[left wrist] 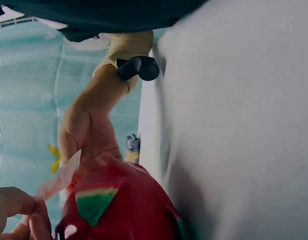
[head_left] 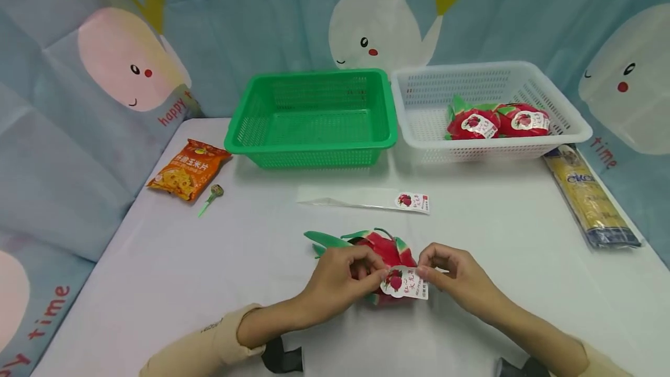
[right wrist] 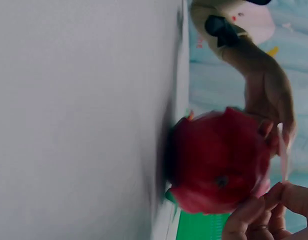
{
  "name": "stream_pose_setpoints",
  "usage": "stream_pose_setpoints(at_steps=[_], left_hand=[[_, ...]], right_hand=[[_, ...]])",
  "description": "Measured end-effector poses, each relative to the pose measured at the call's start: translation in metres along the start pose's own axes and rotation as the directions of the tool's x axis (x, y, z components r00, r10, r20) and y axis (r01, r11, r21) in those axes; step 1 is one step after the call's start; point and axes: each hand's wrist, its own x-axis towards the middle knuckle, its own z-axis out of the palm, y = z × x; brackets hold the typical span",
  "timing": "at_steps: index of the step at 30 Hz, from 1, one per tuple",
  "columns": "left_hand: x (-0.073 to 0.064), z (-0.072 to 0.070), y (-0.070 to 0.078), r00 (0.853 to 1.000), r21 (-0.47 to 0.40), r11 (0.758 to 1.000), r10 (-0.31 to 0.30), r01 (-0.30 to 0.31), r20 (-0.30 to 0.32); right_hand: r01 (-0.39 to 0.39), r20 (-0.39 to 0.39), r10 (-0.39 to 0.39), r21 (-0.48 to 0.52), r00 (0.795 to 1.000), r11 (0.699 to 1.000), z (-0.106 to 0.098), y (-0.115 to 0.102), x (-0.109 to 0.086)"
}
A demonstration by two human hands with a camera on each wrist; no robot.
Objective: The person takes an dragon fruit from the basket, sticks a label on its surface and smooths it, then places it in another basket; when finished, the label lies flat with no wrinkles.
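Observation:
A white label sticker point(head_left: 404, 283) printed with a dragon fruit is stretched between both hands. My left hand point(head_left: 340, 277) pinches its left end between thumb and finger, and my right hand point(head_left: 454, 275) pinches the right end. Just beneath the sticker, a red dragon fruit point(head_left: 384, 247) with green-tipped scales lies on the table, its long green leaves pointing left. In the right wrist view the dragon fruit point(right wrist: 219, 160) sits on the white surface, with the sticker point(right wrist: 283, 150) held upright along its top side. The left wrist view shows the sticker's pale back point(left wrist: 61, 177).
Behind the fruit lies a clear strip with another label point(head_left: 413, 201). A green basket point(head_left: 314, 149) and a white basket point(head_left: 487, 147) holding two labelled dragon fruits point(head_left: 473, 125) stand at the back. An orange snack bag point(head_left: 189, 169) and lollipop point(head_left: 216, 191) are left; a yellow noodle packet point(head_left: 591, 199) is right.

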Motion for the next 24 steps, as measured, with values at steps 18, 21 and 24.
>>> stream_pose_setpoints(at_steps=[18, 21, 24], left_hand=[[0.033, -0.028, -0.020, 0.989, -0.097, 0.993, -0.058, 0.071, 0.133], [0.029, -0.030, -0.022, 0.986, -0.096, 0.993, -0.055, 0.070, 0.158], [0.024, -0.030, -0.023, 0.985, -0.089, 0.995, -0.029, 0.045, 0.168]], right_hand=[[-0.111, 0.008, 0.110, 0.107, 0.994, 0.988, -0.003, -0.001, 0.026], [-0.084, -0.014, 0.086, 0.087, 0.996, 0.993, 0.003, -0.001, 0.023], [-0.038, -0.024, 0.040, 0.109, 0.999, 0.993, 0.010, 0.001, 0.020]])
